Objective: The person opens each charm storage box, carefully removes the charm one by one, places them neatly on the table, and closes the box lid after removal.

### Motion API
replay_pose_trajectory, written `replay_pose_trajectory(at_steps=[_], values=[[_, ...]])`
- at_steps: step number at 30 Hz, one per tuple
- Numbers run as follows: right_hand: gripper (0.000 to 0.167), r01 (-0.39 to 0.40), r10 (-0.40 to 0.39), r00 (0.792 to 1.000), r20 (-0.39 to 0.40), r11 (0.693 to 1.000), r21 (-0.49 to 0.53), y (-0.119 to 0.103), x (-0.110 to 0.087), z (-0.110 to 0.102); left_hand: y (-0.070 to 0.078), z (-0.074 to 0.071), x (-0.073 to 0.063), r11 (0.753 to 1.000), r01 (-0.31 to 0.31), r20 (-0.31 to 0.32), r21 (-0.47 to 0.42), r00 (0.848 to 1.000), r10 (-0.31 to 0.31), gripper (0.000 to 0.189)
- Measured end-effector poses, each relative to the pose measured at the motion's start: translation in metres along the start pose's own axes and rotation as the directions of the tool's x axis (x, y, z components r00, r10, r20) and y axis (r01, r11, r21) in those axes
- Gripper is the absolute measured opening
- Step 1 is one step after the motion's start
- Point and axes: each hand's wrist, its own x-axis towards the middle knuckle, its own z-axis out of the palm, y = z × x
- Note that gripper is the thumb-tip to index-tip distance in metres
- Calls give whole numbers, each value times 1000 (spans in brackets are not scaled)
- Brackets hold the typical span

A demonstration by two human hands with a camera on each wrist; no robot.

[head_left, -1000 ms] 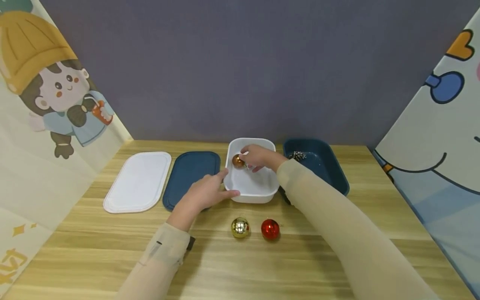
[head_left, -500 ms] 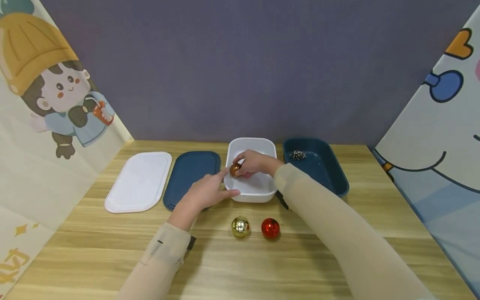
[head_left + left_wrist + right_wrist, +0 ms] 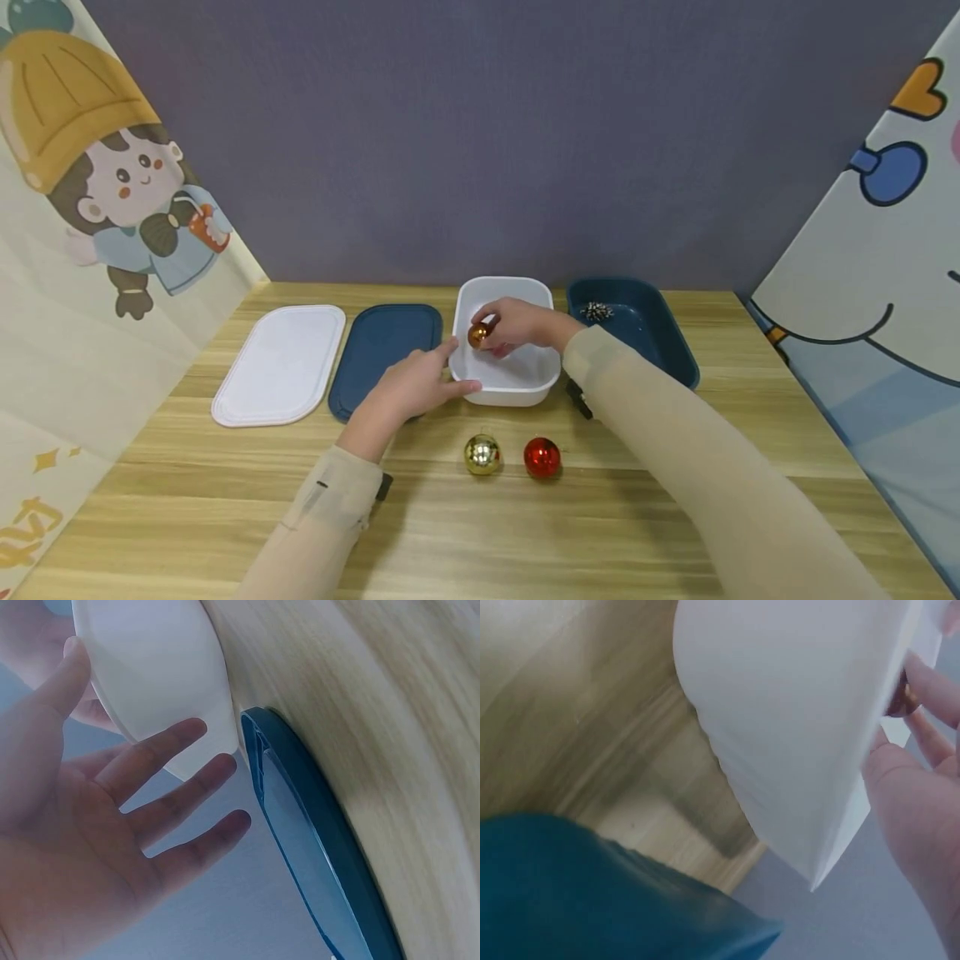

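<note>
Inside the white container (image 3: pixel 510 398), my right hand (image 3: pixel 521 323) pinches a shiny copper Christmas bauble (image 3: pixel 477 337) near the left wall. Only a sliver of that copper bauble (image 3: pixel 904 701) shows past the container's rim in the right wrist view. My left hand (image 3: pixel 414 385) steadies the container at its near left corner, thumb at the front rim and fingers along the left side. Seen from the left wrist, those fingers (image 3: pixel 184 791) are spread and fairly straight. A gold bauble (image 3: pixel 482 455) and a red bauble (image 3: pixel 542 457) lie on the table in front of the container.
To the right stands a dark blue container (image 3: pixel 678 367) with a pinecone (image 3: pixel 597 312) inside. A white lid (image 3: pixel 279 365) and a dark blue lid (image 3: pixel 397 333) lie flat at the left. A grey partition (image 3: pixel 480 150) rises behind the table.
My right hand has taken hold of the copper bauble, which lay loose in the container one second ago, and shifted it slightly toward the near side. The left hand has stayed put.
</note>
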Motion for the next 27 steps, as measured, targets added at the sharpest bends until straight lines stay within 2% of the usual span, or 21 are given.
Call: replay_pose_trajectory(at_steps=[6, 11, 15, 17, 23, 27], values=[[57, 30, -28, 999, -37, 998, 53, -4, -13, -10, 0, 0, 0, 1000, -4, 8, 1, 1000, 4, 96], [59, 107, -102, 992, -68, 991, 77, -7, -19, -13, -3, 1, -1, 1000, 10, 16, -10, 1000, -10, 96], [55, 186, -173, 975, -137, 978, 91, -8, -27, -14, -3, 1, -1, 1000, 15, 20, -23, 1000, -15, 97], [50, 217, -207, 962, -176, 975, 45, -10, -33, -13, -3, 0, -1, 1000, 13, 21, -22, 1000, -12, 97], [37, 245, -294, 924, -244, 946, -212, -14, -56, -11, -1, -1, -1, 1000, 7, 23, -16, 1000, -7, 97], [36, 239, -321, 905, -279, 926, -292, -13, -71, -9, 0, -1, -1, 1000, 10, 19, -19, 1000, -10, 97]])
